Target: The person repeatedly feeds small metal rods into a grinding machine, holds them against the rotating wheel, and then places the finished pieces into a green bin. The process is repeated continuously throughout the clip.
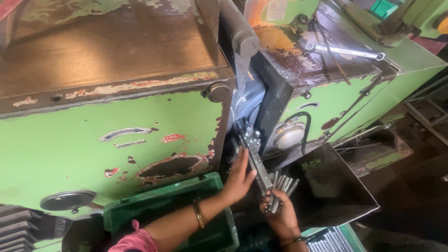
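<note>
Right hand [281, 211] is gripping a bundle of metal rods [280, 189] below the feed rail [255, 161]; I am resting my open left hand [239, 178] flat against the rail, probably to steady it.

You face a big green-painted metal machine housing [84, 140], its paint chipped to rust, filling the left and centre of the frame. At upper left its flat brown rusted top plate [107, 46] lies bare. At upper right a long silver spanner [345, 51] rests on the neighbouring green casing [410, 70]. Dark, grimy floor [420, 186] fills the lower right.
</note>
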